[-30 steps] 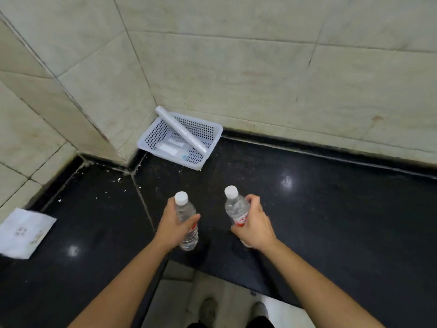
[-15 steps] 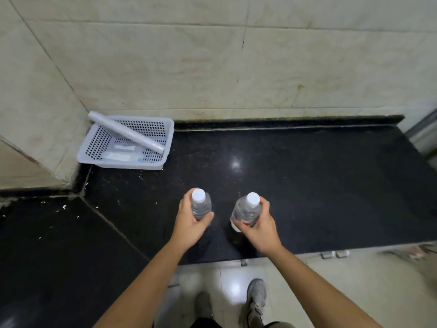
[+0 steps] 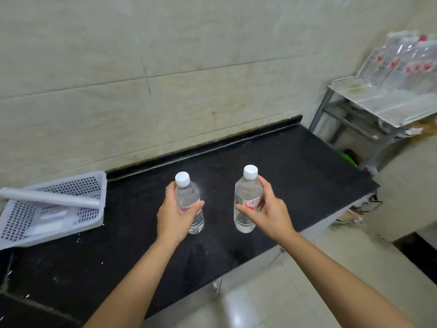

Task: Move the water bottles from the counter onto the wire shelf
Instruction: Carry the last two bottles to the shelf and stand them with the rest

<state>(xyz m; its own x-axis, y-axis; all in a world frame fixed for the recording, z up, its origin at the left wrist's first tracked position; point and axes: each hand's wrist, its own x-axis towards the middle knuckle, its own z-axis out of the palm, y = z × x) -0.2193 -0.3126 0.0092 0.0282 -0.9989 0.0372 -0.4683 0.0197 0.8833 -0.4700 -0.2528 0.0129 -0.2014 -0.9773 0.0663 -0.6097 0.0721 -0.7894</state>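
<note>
My left hand (image 3: 173, 215) grips a clear water bottle (image 3: 190, 200) with a white cap, held upright above the black counter (image 3: 295, 166). My right hand (image 3: 269, 213) grips a second clear bottle (image 3: 247, 200) with a red label, also upright and lifted off the counter. The two bottles are a hand's width apart. At the far right stands the wire shelf (image 3: 378, 107), its top tier holding several clear bottles (image 3: 406, 62) with red labels.
A white perforated plastic basket (image 3: 54, 209) with a white roll (image 3: 47, 198) lying across it sits at the counter's left, against the tiled wall. Pale floor tiles lie beyond the counter's front edge. Cables hang at the counter's right end.
The view has swung to the right, so the basket slid left and the wire shelf came into sight. Both hands still hold their bottles, now raised higher and wider apart.
</note>
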